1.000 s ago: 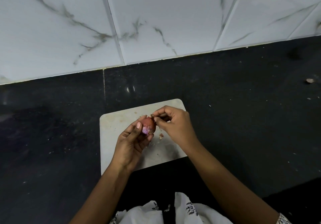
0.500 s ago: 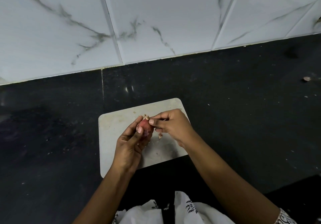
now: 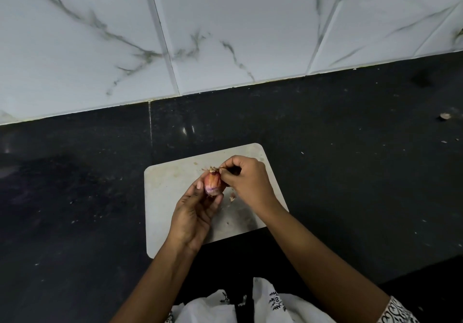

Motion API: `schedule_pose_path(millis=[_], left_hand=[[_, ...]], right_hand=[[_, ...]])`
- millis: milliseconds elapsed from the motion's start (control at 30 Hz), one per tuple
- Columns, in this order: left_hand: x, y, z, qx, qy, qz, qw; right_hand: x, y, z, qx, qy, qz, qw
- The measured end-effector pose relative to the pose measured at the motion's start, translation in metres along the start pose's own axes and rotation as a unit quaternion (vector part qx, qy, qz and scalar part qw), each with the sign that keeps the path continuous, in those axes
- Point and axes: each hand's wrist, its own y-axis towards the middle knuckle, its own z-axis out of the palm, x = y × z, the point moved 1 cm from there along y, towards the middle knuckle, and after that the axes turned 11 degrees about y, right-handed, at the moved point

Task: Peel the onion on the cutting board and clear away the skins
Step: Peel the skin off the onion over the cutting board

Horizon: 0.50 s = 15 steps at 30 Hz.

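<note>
A small reddish onion with a bare purple patch near its lower end is held above the pale cutting board. My left hand grips it from below and the left, root tuft pointing away from me. My right hand pinches the dry skin at the onion's top right, beside the root tuft. A small scrap of skin lies on the board just right of the onion.
The board rests on a black stone counter speckled with crumbs. A white marbled tile wall rises behind it. One loose bit of peel sits far right. White patterned cloth shows at the bottom edge.
My right hand's fingertips shifted from the onion's side up to its root end. The left hand turned the onion slightly, so the purple patch shows again.
</note>
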Motion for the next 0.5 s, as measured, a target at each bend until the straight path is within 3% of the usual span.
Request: schedule_pose_path(millis=[200,500], left_hand=[[-0.002,0.002,0.001,-0.004,0.018,0.025,1.0],[-0.005,0.003,0.005,-0.005,0.038,0.055,0.998]], right_hand=[[0.003,-0.005,-0.005,0.061,0.067,0.057,0.994],[-0.003,-0.017,0.004,-0.007,0.194,0.084,0.977]])
